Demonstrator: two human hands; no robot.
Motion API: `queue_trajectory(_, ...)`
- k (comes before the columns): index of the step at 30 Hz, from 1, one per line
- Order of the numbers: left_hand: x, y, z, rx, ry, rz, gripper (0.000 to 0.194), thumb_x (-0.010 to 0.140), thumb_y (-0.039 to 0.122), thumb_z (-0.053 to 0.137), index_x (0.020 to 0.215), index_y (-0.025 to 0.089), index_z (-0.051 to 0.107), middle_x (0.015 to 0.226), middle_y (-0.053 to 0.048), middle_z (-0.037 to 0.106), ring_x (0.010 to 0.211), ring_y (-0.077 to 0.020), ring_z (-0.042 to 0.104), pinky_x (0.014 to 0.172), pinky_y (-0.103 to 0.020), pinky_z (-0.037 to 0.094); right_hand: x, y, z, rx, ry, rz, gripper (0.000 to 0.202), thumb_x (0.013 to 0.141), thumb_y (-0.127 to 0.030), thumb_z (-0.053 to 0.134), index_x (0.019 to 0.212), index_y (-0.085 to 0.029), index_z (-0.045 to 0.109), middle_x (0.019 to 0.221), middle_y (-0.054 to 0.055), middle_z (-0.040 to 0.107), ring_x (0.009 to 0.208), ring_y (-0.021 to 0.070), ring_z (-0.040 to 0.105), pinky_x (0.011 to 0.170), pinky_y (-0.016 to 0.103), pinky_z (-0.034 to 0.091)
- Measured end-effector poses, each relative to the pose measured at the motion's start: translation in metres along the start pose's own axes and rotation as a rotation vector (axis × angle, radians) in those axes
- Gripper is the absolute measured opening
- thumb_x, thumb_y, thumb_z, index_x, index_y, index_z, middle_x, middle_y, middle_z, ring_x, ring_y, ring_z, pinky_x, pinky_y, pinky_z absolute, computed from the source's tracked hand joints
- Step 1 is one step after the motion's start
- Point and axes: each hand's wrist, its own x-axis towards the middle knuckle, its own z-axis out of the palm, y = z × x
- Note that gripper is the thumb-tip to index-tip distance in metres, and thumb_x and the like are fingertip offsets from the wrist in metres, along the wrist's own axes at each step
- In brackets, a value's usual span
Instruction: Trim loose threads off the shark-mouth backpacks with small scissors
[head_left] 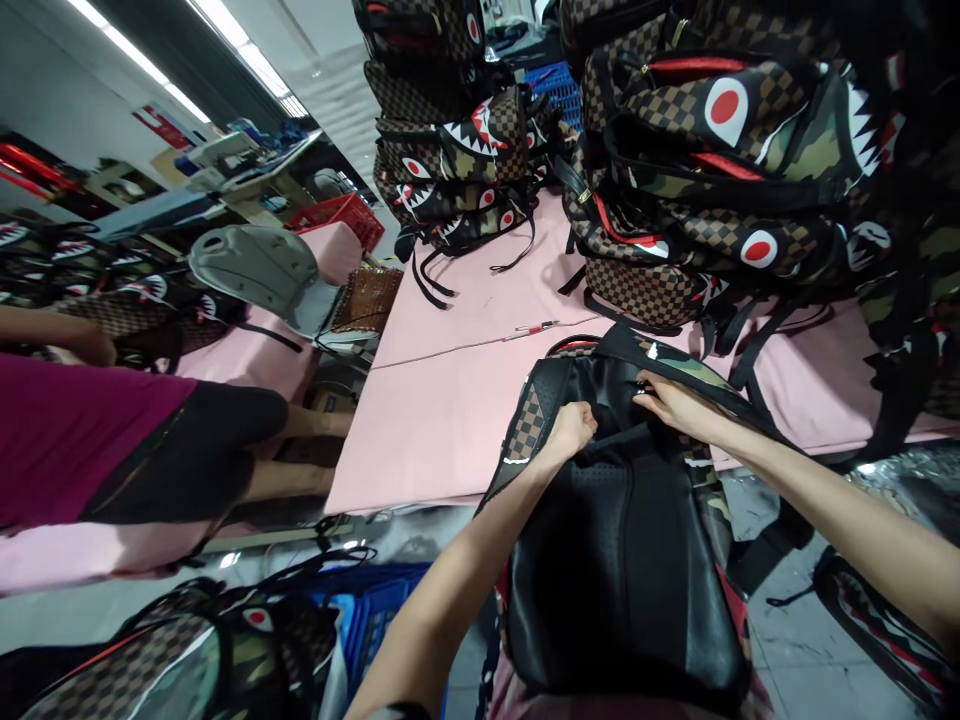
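A backpack [622, 560] lies with its black back panel facing up, its top resting on the pink table and its lower part toward my body. My left hand [574, 430] is closed on the black material near the top of the panel, left of centre. Opposite it, my right hand [667, 402] pinches something small and dark beside the right shoulder strap; what exactly it holds is too small to make out. The straps, with checkered and camouflage patches, run down both sides of the panel.
Piled backpacks [675, 200] stand at the back right of the pink table [427, 430], with another stack [457, 170] left of them. A red-and-silver tool [532, 328] lies mid-table. More bags [255, 650] sit at lower left. A person in a purple top [90, 430] stands left.
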Motion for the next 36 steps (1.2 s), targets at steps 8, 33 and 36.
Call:
queue_trajectory(8, -0.003, 0.002, -0.001, -0.11, 0.05, -0.132, 0.007, 0.066, 0.013, 0.055, 0.06, 0.015, 0.056, 0.061, 0.001, 0.058, 0.057, -0.0097, 0.052, 0.055, -0.02, 0.038, 0.044, -0.013, 0.025, -0.253, -0.334, -0.293, 0.011, 0.074, -0.022, 0.06, 0.081, -0.017, 0.066, 0.081, 0.007, 0.059, 0.079, 0.02, 0.049, 0.069, 0.029, 0.032)
queue_trajectory(33, -0.033, -0.019, -0.032, 0.359, 0.221, 0.299, 0.036, 0.078, 0.016, 0.061, 0.113, 0.016, 0.051, 0.114, -0.009, 0.055, 0.121, -0.0222, 0.042, 0.094, -0.031, 0.04, 0.044, -0.001, 0.03, -0.237, -0.357, -0.089, 0.015, 0.074, -0.018, 0.06, 0.088, -0.014, 0.066, 0.087, 0.01, 0.064, 0.085, 0.0242, 0.057, 0.073, 0.029, 0.037)
queue_trajectory(36, -0.037, -0.022, -0.035, 0.354, 0.232, 0.26, 0.03, 0.073, 0.026, 0.068, 0.099, 0.018, 0.053, 0.095, -0.005, 0.06, 0.097, -0.0203, 0.055, 0.08, -0.03, 0.045, 0.033, -0.015, 0.015, -0.201, -0.386, -0.049, 0.015, 0.077, -0.019, 0.057, 0.089, -0.017, 0.066, 0.086, 0.007, 0.067, 0.082, 0.0216, 0.06, 0.069, 0.026, 0.039)
